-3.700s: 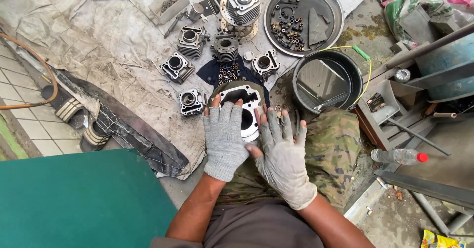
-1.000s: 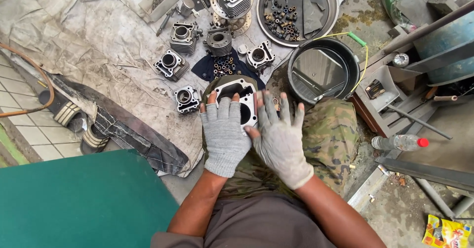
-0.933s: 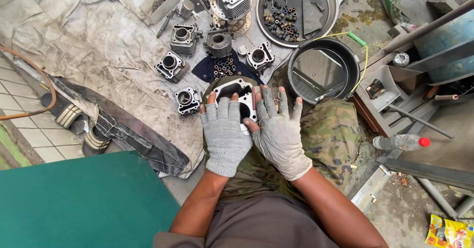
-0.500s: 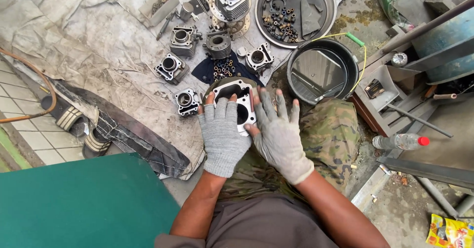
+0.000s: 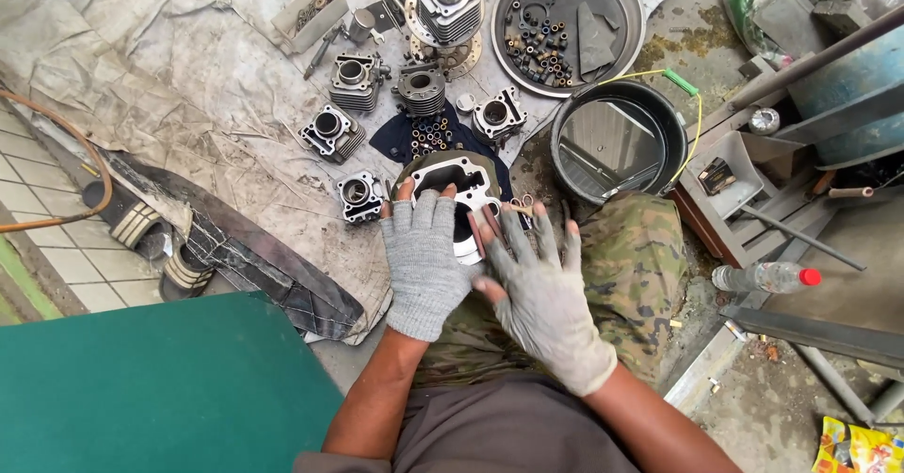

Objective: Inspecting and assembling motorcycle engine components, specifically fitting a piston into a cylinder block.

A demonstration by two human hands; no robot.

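Just above the middle of the frame sits the engine cylinder block (image 5: 454, 191) we are working on, a pale metal casting with a large dark bore, resting on our knee in camouflage trousers (image 5: 633, 266). Our left hand (image 5: 426, 264), in a grey fingerless glove, lies flat over its near left side with the fingers straight and close together, the bare tips reaching the top face. Our right hand (image 5: 544, 294), gloved the same way and grimier, lies just to the right with the fingers spread wide; whether it presses on the block's edge or only rests beside it, we cannot tell. Neither hand is closed round anything.

We judge that we are steadying or feeling over the block's face, a check of the part, not a lift. A next move would call for curling the fingers under the casting's edges to get a real hold, since flat palms cannot carry it.

Outward, toward the upper middle, smaller finned cylinders (image 5: 350, 82) lie scattered on a dirty grey tarpaulin (image 5: 169, 68). A round metal tray (image 5: 629, 2) of small parts is at top centre-right, with a dark bucket (image 5: 565, 144) below it. A green board (image 5: 141, 388) fills the lower left, and a clear bottle with a red cap (image 5: 765, 276) lies at right.
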